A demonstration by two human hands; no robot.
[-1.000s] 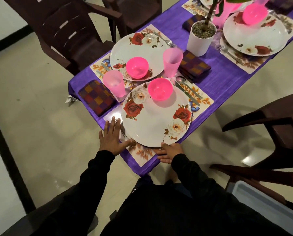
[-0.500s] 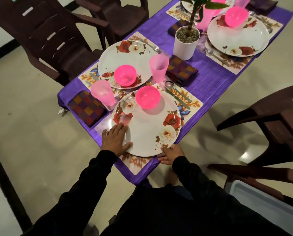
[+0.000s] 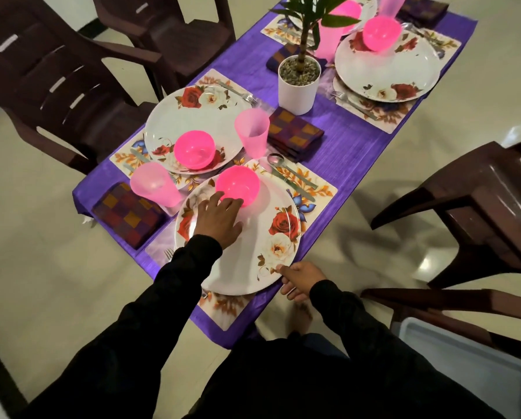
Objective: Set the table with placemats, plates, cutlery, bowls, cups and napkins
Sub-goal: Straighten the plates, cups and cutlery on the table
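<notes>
My left hand (image 3: 218, 217) lies spread on the plate (image 3: 253, 252), fingertips touching the pink bowl (image 3: 238, 186); my right hand (image 3: 301, 281) pinches the plate's near rim.

Left hand (image 3: 218, 220) reaches forward (fingers spread), right hand (image 3: 301, 281) loosely curled

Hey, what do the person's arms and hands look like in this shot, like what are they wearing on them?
Both arms are covered in long black sleeves of plain dark fabric that reach down to the wrists, with no markings visible. The left hand and right hand are bare: no gloves, and no rings, watch or bracelets that can be made out.
</notes>
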